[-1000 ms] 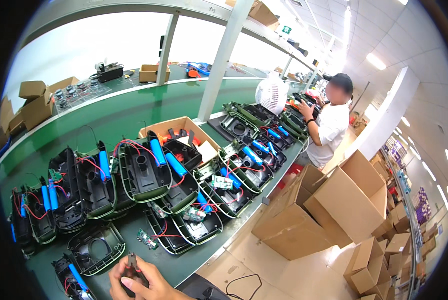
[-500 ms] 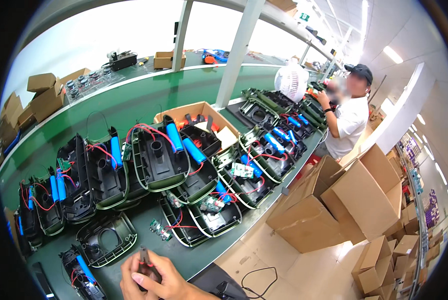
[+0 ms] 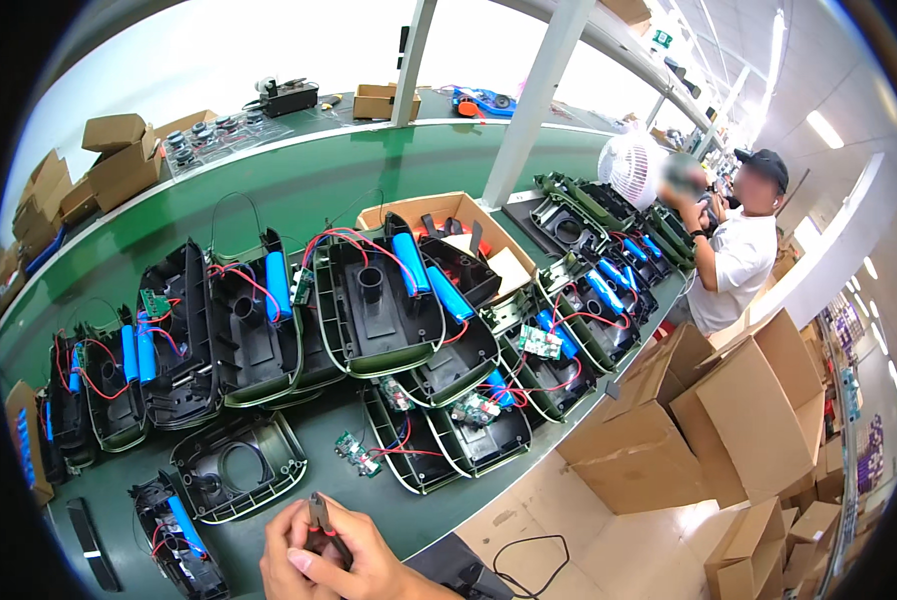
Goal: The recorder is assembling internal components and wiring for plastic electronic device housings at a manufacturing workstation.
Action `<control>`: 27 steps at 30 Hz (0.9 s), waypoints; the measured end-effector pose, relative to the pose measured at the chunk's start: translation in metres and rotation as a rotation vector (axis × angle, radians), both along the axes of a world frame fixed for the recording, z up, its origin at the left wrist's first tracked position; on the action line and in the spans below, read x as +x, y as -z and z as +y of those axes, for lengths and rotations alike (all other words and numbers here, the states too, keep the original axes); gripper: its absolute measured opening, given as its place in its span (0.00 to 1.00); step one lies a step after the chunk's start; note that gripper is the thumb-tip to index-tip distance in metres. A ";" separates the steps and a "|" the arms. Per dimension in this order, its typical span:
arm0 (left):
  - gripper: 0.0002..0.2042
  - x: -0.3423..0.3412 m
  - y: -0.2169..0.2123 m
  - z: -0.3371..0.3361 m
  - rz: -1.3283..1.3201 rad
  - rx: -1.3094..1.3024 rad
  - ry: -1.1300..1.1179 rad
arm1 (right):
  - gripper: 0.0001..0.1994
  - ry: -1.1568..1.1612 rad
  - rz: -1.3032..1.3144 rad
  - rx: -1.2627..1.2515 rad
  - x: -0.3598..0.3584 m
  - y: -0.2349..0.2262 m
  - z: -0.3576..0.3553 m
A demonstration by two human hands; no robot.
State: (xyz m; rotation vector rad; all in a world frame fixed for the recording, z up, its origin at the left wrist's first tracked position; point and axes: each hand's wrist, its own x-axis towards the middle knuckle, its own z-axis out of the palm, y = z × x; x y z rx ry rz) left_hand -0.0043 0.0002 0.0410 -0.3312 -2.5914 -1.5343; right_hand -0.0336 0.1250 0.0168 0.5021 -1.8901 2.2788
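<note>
While both hands meet at bottom centre, left hand (image 3: 287, 562) and right hand (image 3: 369, 570) clamp small pliers (image 3: 321, 520) above the green worktop (image 3: 319, 440).

The scene is seen from a single head-worn fisheye view, aimed down and forward over the green table (image 3: 299, 190). The hands (image 3: 344, 560) are caught close at the lower edge, while a co-worker (image 3: 739, 250) is shown far off at the upper right. Straight edges are bent toward the rim.

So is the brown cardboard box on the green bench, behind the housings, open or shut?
Open. The brown cardboard box has its flaps spread outward, and black parts show inside it.
</note>
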 end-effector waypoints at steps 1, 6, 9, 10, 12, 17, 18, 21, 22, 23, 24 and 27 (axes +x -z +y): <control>0.22 0.000 0.000 0.001 -0.050 0.084 -0.037 | 0.13 -0.006 0.000 -0.009 -0.001 0.001 0.000; 0.22 -0.001 0.007 -0.002 0.050 -0.058 0.046 | 0.09 -0.118 -0.025 -0.052 0.001 0.003 0.001; 0.22 -0.005 0.002 0.001 0.007 0.003 0.035 | 0.14 0.015 0.014 -0.104 -0.001 -0.012 -0.002; 0.22 -0.006 0.000 0.002 -0.031 0.057 0.011 | 0.14 0.013 0.014 -0.106 -0.004 -0.013 -0.001; 0.22 -0.004 0.009 -0.001 -0.072 0.147 -0.016 | 0.14 -0.018 0.035 -0.046 -0.006 -0.013 0.000; 0.22 -0.003 0.008 -0.002 0.008 -0.018 0.005 | 0.10 -0.072 0.091 -0.029 -0.005 0.006 0.000; 0.22 -0.002 0.009 -0.002 0.026 -0.055 0.005 | 0.10 -0.061 0.087 -0.025 -0.005 0.002 0.001; 0.24 -0.003 0.010 0.001 -0.097 0.180 -0.056 | 0.10 -0.060 0.052 -0.034 -0.004 -0.007 0.000; 0.24 -0.002 0.009 0.001 -0.098 0.181 -0.054 | 0.11 -0.068 0.023 -0.045 -0.004 -0.008 0.001; 0.23 -0.002 0.009 0.001 -0.056 0.103 -0.028 | 0.11 -0.066 0.023 -0.044 -0.003 -0.005 0.001; 0.23 -0.001 0.008 0.000 -0.013 0.024 -0.001 | 0.11 -0.068 0.044 -0.034 -0.003 -0.001 0.002; 0.23 -0.002 0.009 0.001 -0.033 0.073 -0.006 | 0.11 -0.045 0.023 -0.059 -0.002 -0.003 0.000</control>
